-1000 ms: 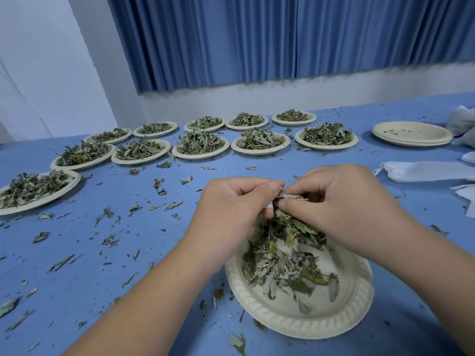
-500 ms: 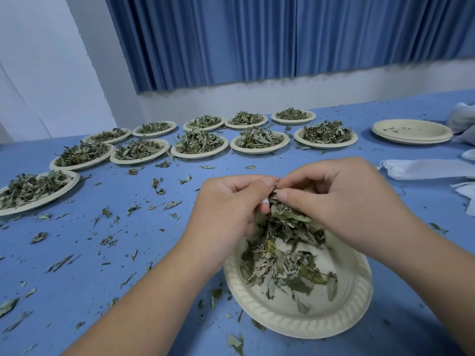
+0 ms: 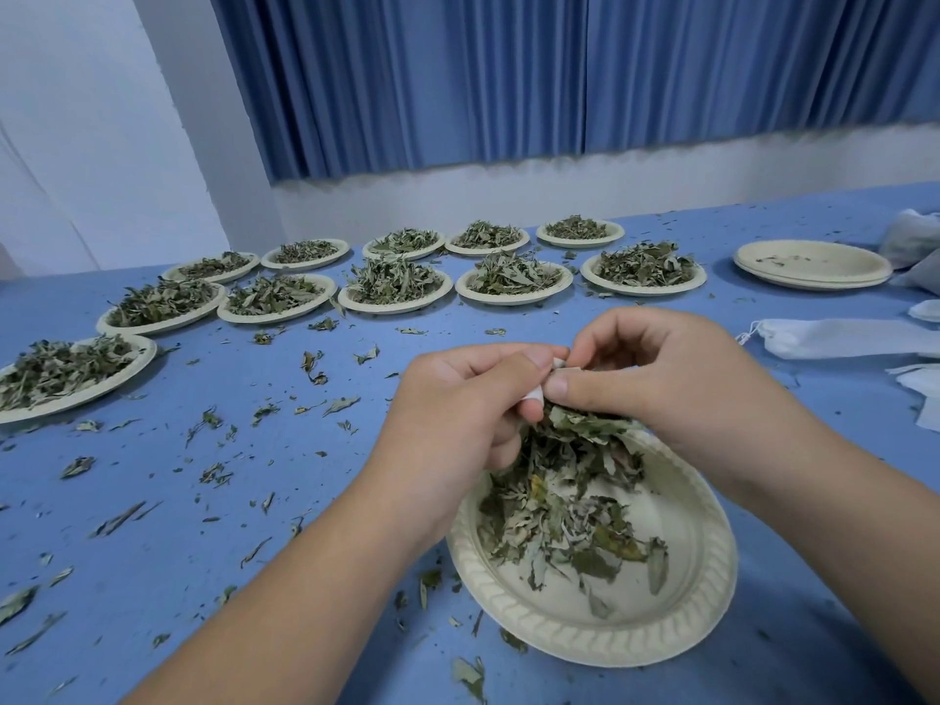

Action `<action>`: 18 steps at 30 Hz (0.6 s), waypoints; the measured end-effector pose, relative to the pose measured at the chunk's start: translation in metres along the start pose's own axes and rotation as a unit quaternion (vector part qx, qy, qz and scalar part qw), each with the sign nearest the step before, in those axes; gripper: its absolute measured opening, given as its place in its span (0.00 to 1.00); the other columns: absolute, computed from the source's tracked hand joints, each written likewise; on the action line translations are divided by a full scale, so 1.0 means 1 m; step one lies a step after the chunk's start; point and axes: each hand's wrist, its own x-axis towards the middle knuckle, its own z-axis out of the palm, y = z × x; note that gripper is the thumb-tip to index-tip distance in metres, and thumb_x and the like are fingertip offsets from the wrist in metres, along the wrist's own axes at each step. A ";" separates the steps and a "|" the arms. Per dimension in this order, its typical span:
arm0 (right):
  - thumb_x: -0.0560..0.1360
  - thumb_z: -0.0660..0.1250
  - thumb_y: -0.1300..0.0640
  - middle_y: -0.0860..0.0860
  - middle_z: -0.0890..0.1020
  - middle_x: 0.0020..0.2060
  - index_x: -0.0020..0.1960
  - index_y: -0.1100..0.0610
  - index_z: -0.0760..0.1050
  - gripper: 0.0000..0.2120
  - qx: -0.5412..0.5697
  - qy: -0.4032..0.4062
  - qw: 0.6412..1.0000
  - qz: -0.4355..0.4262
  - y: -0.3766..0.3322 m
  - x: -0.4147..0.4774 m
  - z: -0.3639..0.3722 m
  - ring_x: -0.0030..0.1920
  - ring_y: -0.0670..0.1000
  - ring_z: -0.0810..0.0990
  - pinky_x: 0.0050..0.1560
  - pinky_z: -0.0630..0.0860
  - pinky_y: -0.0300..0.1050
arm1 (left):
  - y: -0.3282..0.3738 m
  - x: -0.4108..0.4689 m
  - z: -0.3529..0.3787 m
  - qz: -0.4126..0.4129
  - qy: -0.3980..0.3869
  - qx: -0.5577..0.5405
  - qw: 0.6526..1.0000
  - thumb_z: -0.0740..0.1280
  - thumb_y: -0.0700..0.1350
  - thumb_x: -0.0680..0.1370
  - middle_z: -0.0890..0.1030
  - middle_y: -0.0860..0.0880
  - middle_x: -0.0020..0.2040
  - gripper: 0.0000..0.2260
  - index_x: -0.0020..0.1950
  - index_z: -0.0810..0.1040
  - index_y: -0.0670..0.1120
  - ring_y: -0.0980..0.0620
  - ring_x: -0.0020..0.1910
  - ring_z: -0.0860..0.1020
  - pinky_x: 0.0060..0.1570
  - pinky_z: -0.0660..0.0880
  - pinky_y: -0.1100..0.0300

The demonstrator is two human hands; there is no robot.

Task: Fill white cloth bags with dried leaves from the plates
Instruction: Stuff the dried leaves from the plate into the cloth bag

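The left hand (image 3: 468,414) and the right hand (image 3: 676,394) both pinch the white cloth bag (image 3: 534,395), mostly hidden between their fingertips. It is held just above the near plate (image 3: 702,577), where dried leaves (image 3: 564,501) lie.

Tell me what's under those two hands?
Under the left hand and right hand sits a paper plate with a loose pile of dried leaves. A scrap of white cloth shows between them; the rest of it is covered.
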 end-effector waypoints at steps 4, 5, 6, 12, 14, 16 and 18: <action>0.54 0.77 0.52 0.50 0.81 0.33 0.39 0.57 0.78 0.17 0.038 -0.021 0.999 0.022 0.000 0.001 -0.001 0.35 0.46 0.78 0.38 0.76 0.36 | 0.001 -0.001 0.000 0.004 -0.010 -0.005 1.000 0.66 0.41 0.78 0.72 0.49 0.28 0.08 0.48 0.85 0.42 0.57 0.21 0.57 0.20 0.57 0.67; 0.53 0.77 0.52 0.50 0.82 0.36 0.42 0.57 0.79 0.19 0.038 -0.024 0.999 0.030 0.000 0.002 -0.003 0.37 0.46 0.79 0.40 0.77 0.37 | 0.002 -0.001 -0.001 0.005 -0.012 -0.006 1.000 0.66 0.41 0.78 0.72 0.49 0.28 0.08 0.49 0.85 0.41 0.57 0.21 0.57 0.20 0.57 0.67; 0.54 0.77 0.52 0.49 0.84 0.38 0.45 0.57 0.80 0.21 0.039 -0.031 0.998 0.036 0.000 0.002 -0.004 0.39 0.46 0.81 0.43 0.78 0.36 | 0.002 -0.001 -0.001 0.007 -0.016 -0.008 1.000 0.67 0.41 0.78 0.72 0.49 0.28 0.08 0.49 0.85 0.41 0.57 0.22 0.57 0.20 0.57 0.68; 0.59 0.77 0.54 0.50 0.86 0.42 0.46 0.54 0.84 0.16 0.028 -0.087 0.994 0.055 -0.002 0.001 -0.006 0.45 0.46 0.84 0.50 0.78 0.36 | 0.004 -0.003 -0.002 0.012 -0.024 0.006 1.000 0.67 0.41 0.77 0.71 0.49 0.27 0.08 0.48 0.85 0.39 0.57 0.21 0.58 0.21 0.58 0.69; 0.60 0.78 0.57 0.51 0.85 0.39 0.42 0.55 0.83 0.11 0.001 -0.070 0.996 0.053 -0.002 0.001 -0.004 0.40 0.45 0.82 0.46 0.76 0.35 | 0.004 -0.004 0.001 0.010 -0.029 0.030 0.999 0.67 0.41 0.77 0.71 0.49 0.27 0.07 0.47 0.85 0.41 0.57 0.21 0.59 0.21 0.58 0.68; 0.61 0.75 0.59 0.53 0.84 0.35 0.39 0.56 0.82 0.08 -0.040 -0.037 0.997 0.048 -0.002 0.002 -0.002 0.34 0.43 0.78 0.38 0.73 0.31 | 0.004 -0.005 0.005 0.008 -0.036 0.049 0.998 0.68 0.41 0.77 0.72 0.50 0.26 0.07 0.46 0.86 0.44 0.58 0.20 0.59 0.21 0.58 0.68; 0.61 0.74 0.58 0.53 0.83 0.35 0.39 0.57 0.81 0.07 -0.083 -0.009 0.996 0.041 -0.001 0.001 0.001 0.32 0.43 0.76 0.33 0.71 0.29 | 0.003 -0.005 0.008 0.007 -0.034 0.053 0.998 0.68 0.41 0.77 0.72 0.50 0.25 0.07 0.44 0.86 0.45 0.58 0.19 0.60 0.21 0.58 0.68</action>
